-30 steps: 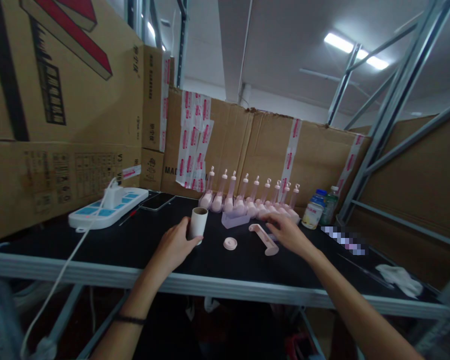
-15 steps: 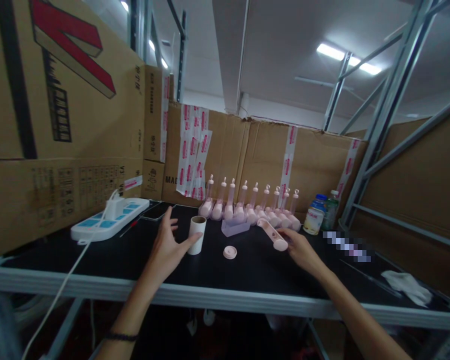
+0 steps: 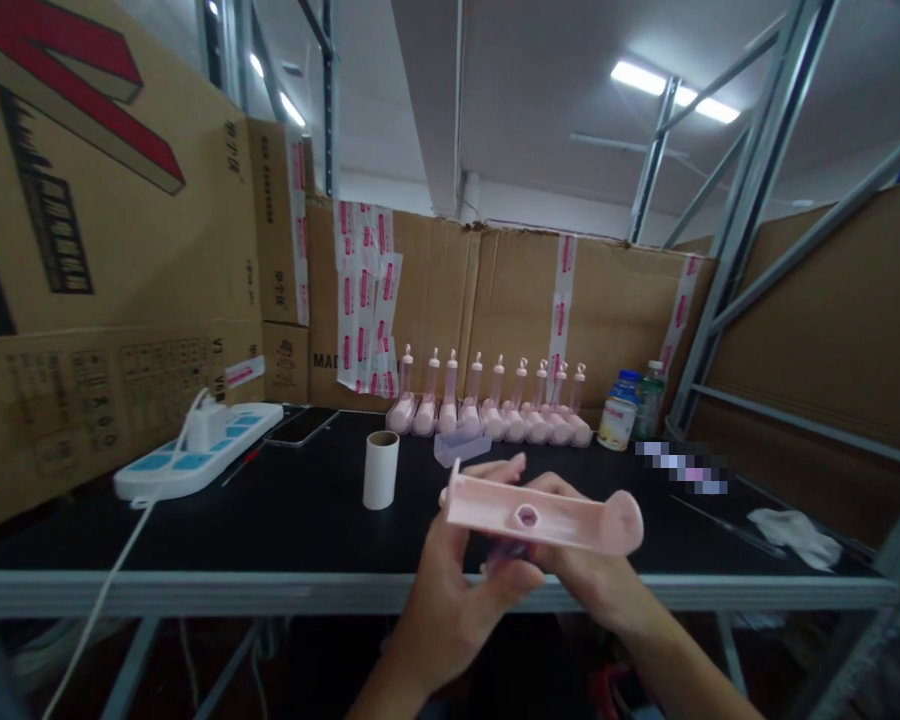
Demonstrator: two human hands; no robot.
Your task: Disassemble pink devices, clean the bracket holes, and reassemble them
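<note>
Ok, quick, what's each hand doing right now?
Left hand: closed, holding the pink part.
Right hand: closed, holding the same part, fingers partly hidden behind it.

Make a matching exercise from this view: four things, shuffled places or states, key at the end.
Things
1. Pink plastic trough-shaped piece with a hexagonal hole
2. White hollow cylindrical tube
3. White plastic power strip with blue sockets
4. Crumpled white cloth

Places or states
A. Lying toward the right end of the black tabletop
B. At the left, with a white plug in it
C. Raised, with the left hand and right hand at it
D. Standing upright

Pairs: 1-C, 2-D, 3-B, 4-A
</note>
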